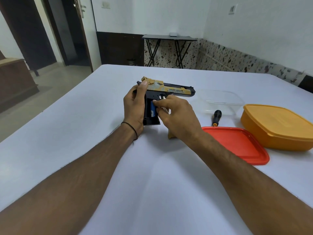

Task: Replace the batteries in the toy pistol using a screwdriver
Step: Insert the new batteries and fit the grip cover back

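Observation:
A black and tan toy pistol [171, 89] stands with its grip on the white table [84, 116], barrel pointing right. My left hand [133, 106] grips the back of its grip and slide. The grip's side is open, and a blue battery [153, 110] sits in the compartment. My right hand [176, 114] pinches that battery with thumb and fingertips. A tan piece [171, 136], probably the grip cover, lies under my right wrist, mostly hidden. A screwdriver [216, 117] with a black handle lies on the table to the right, untouched.
A red lid [237, 145] lies flat at the right. An orange lidded box [277, 128] stands beyond it. A clear plastic container [221, 100] sits behind the screwdriver. A dark folding table [169, 38] stands by the far wall.

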